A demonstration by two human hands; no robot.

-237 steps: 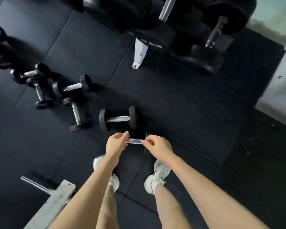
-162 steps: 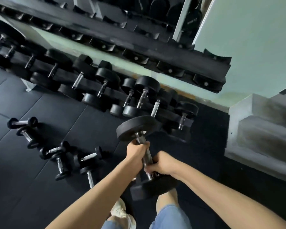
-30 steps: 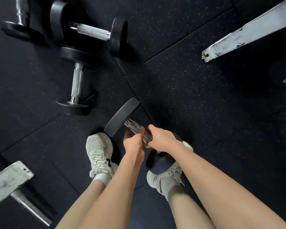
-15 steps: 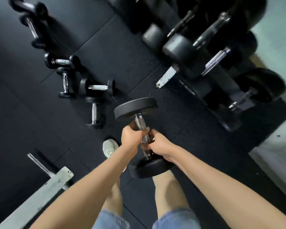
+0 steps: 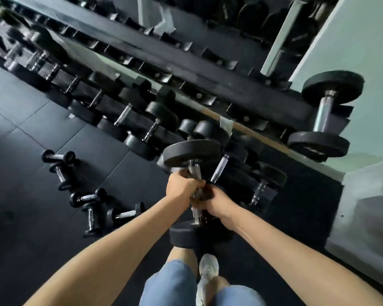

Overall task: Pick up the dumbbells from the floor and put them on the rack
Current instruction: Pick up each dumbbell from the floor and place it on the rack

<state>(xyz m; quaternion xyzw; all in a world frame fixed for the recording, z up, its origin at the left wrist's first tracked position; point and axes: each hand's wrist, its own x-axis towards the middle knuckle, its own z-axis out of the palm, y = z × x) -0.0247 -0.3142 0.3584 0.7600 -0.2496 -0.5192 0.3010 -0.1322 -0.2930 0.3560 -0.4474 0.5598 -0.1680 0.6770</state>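
Nearest the camera, blue shorts (image 5: pixel 170 283) and a white shoe (image 5: pixel 208 268) are showing just below the held dumbbell (image 5: pixel 191 154). It is hanging off the floor, close to upright, with one black plate low and one high. The left hand (image 5: pixel 181 186) is wrapping fully round the upper part of the chrome handle. The right hand (image 5: pixel 218 204) is curling round the lower part and touching the left; both are closed tight.

Left of the held dumbbell, a cluster of small dumbbells (image 5: pixel 87 198) is lying on the black mat (image 5: pixel 42 115), with another pair (image 5: pixel 58 156) further left. Bare mat is showing between the cluster and the held dumbbell. To the right of it, a pale step (image 5: pixel 367 206) is closing off that side.

Just beyond the held dumbbell, the lower rack row (image 5: pixel 152 129) is sitting packed with dumbbells, right behind the top plate. Further beyond and above, the upper rack rail (image 5: pixel 208 78) is running across with black saddles along it, blurred. A big racked dumbbell (image 5: pixel 325 115) is sitting at the rail's right end, up and right of the held dumbbell. A pale green wall (image 5: pixel 363 36) is standing behind that.
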